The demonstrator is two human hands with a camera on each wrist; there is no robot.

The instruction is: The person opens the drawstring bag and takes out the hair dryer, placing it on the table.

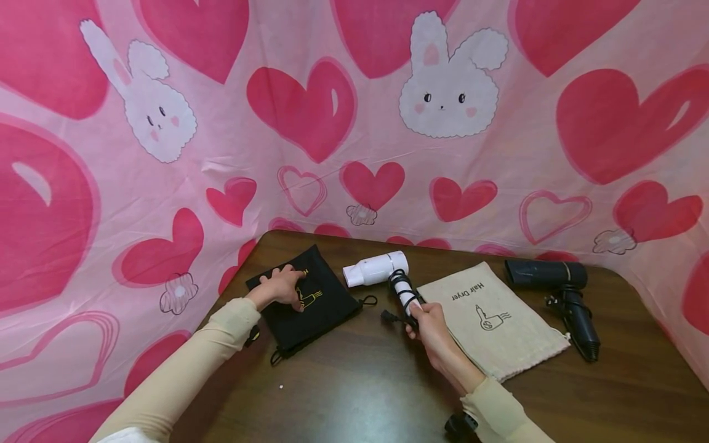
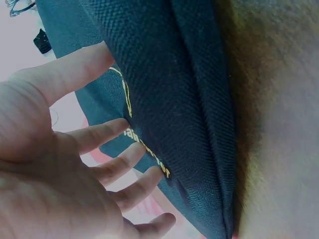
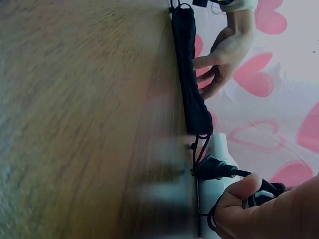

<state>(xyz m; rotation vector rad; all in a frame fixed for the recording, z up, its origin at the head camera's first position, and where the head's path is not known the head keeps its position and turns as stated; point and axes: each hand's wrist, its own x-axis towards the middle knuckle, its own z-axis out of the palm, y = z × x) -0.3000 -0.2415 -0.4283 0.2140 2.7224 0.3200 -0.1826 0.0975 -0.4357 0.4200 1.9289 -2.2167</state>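
Observation:
A black drawstring bag (image 1: 332, 298) with a yellow hair dryer print lies flat at the left of the table. My left hand (image 1: 281, 288) rests on it with fingers spread. In the left wrist view the fingertips of that hand (image 2: 65, 154) touch the yellow print on the bag (image 2: 169, 79). To its right lies a white hair dryer (image 1: 373, 269), nozzle pointing left. My right hand (image 1: 434, 335) grips its handle, which has a black cord wrapped around it. The black plug (image 3: 212, 169) sticks out beside the right thumb.
A beige drawstring bag (image 1: 515, 344) printed "Hair Dryer" lies right of the white dryer, close to my right forearm. Farther right is a black hair dryer (image 1: 545, 274) with its cord around the handle. Pink heart-patterned cloth (image 1: 382, 135) hangs behind the brown table (image 1: 332, 394).

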